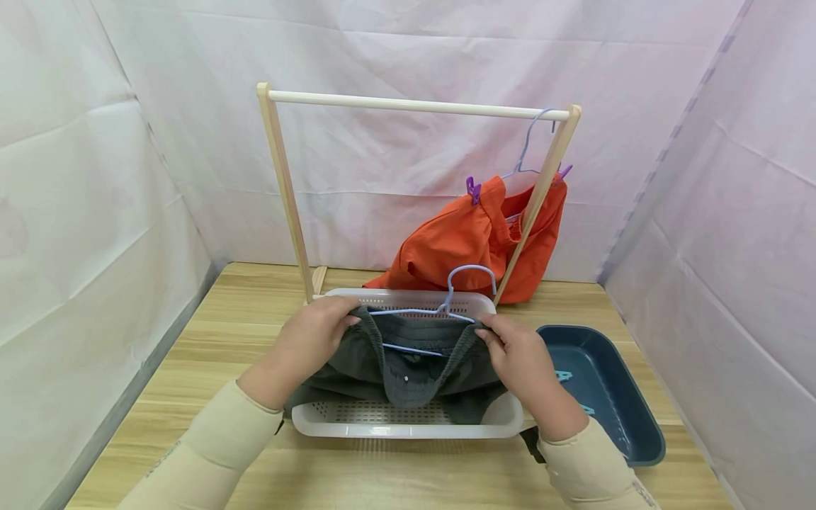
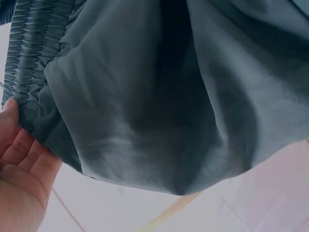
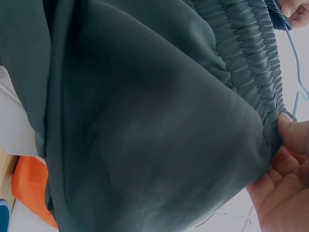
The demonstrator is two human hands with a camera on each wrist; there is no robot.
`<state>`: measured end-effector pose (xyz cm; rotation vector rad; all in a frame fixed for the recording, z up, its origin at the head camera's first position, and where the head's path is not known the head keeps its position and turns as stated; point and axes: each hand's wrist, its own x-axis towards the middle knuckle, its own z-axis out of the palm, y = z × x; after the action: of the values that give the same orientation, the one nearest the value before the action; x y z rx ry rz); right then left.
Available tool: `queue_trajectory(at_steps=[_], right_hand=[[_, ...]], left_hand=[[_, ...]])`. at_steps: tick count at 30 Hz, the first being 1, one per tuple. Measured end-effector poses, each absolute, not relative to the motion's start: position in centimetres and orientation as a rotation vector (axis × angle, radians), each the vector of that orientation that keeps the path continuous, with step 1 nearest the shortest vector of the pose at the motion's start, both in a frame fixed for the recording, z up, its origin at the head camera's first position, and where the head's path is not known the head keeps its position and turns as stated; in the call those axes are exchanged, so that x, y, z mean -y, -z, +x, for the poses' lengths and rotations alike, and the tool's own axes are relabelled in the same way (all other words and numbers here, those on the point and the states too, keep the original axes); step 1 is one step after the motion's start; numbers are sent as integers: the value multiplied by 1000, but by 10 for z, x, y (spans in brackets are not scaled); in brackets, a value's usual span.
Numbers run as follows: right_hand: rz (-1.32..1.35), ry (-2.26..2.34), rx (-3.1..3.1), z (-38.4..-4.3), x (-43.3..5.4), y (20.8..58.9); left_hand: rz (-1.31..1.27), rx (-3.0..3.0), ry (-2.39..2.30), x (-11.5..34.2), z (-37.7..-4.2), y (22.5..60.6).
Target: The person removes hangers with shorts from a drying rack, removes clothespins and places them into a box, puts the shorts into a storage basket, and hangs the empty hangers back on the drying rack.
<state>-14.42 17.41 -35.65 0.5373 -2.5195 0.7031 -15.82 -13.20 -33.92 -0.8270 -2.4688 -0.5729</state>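
Dark grey-green shorts [image 1: 357,368] with a gathered elastic waistband hang between my two hands, over a white plastic basket [image 1: 408,430]. My left hand [image 1: 315,333] pinches the left end of the waistband between thumb and fingers. At the opposite end, my right hand [image 1: 519,354] pinches the waistband in the same way. A light blue hanger [image 1: 450,290] sits inside the waist opening, its hook standing up above the fabric. In the right wrist view the waistband [image 3: 251,53] stretches up from the thumb, with the hanger's wire beside it.
Behind the basket stands a wooden rack with a white rail [image 1: 408,105]. Orange shorts [image 1: 459,241] hang at its right end from a blue hanger, held by purple clips [image 1: 473,190]. A dark blue tray [image 1: 637,425] on the right holds light blue clips [image 1: 564,376].
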Motion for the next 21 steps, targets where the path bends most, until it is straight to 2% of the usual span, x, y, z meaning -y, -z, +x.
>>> queue_trajectory(at_steps=[21], right_hand=[[429, -766, 2542, -141, -185, 355]], left_hand=[[-656, 2518, 612, 151, -158, 332]])
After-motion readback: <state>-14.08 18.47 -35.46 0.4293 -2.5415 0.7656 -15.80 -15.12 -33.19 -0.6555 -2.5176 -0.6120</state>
